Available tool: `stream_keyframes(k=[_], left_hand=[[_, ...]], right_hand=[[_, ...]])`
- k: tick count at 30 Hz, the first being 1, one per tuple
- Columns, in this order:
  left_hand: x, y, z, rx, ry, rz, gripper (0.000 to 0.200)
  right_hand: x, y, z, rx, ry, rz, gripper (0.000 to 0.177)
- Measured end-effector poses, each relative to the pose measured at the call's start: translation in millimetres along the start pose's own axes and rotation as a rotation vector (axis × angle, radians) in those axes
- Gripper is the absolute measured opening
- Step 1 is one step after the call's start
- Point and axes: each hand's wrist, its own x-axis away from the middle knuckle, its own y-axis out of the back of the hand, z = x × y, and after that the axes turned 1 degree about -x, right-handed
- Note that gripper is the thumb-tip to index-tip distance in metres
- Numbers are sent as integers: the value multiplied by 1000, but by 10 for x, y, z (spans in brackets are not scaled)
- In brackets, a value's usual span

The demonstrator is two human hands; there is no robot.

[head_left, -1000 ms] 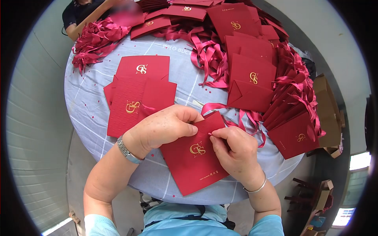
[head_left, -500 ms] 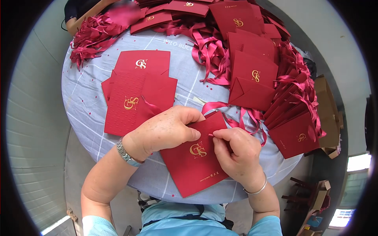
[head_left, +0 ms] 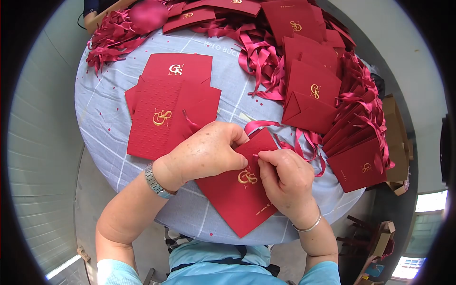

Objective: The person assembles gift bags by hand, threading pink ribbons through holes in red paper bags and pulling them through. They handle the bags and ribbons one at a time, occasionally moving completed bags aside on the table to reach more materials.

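Note:
A red paper gift bag (head_left: 237, 204) with a gold logo lies flat at the table's front edge, tilted. My left hand (head_left: 204, 154) grips its upper edge, thumb on the front face and the other fingers out of sight. Just right of that thumb, my right hand (head_left: 287, 178) pinches the small end of a pink ribbon (head_left: 255, 156) against the front of the bag. More pink ribbon (head_left: 259, 124) loops out beyond the bag's top edge. Whether it passes through a hole is hidden by my fingers.
Flat red bags (head_left: 147, 104) overlap at the left. Stacked bags (head_left: 313, 90) and a fanned row with ribbon handles (head_left: 354, 164) line the right side. A ribbon bundle (head_left: 114, 35) lies far left, near another person's arm. A cardboard box (head_left: 396, 137) stands beyond the checked tablecloth (head_left: 185, 209).
The bag under my hands has turned slightly, its bottom corner shifting right. The ribbon end in my right hand has moved slightly up. The whole view has shifted a little.

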Motion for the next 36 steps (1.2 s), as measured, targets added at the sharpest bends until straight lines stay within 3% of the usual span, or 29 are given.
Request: stream_keyframes(k=[9, 11, 14, 21, 36], left_hand=[[12, 13, 6, -22, -11, -5, 18], [8, 9, 23, 107, 1, 1, 18], [10, 12, 28, 211, 1, 22, 19], [-7, 39, 8, 103, 28, 32, 18], [3, -11, 59, 350, 25, 65, 26]], right_hand=[[-40, -35, 21, 56, 85, -9, 16], [-52, -41, 28, 82, 85, -3, 15], [-41, -71, 23, -76, -183, -55, 10], [-24, -93, -19, -60, -166, -52, 10], [18, -6, -28, -106, -192, -35, 9]])
